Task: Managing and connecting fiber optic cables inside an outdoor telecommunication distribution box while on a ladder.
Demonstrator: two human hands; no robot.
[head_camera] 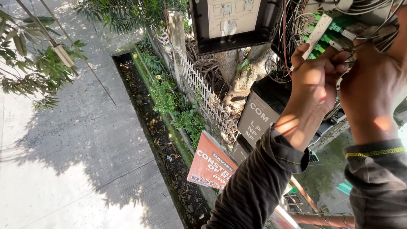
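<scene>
Clearly the left hand [316, 78] is pinched shut on a flat white plastic strip [317, 34] up among the green fibre connectors [328, 32] and thin tangled cables [296, 25] of the open black junction box [237, 25]. The right hand [373, 85] is curled alongside; its grip is hidden. A tug could snag or unseat a cable, and from this height anything dropped would fall to the leaf-filled concrete gutter [165, 144].

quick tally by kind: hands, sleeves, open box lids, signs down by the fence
hands: 2, left hand and right hand, both up at the green connectors in the cable box
dark sleeves: 2, left sleeve and right sleeve
open box lid: 1, black lid
signs: 2, red sign and grey sign
total: 7
</scene>
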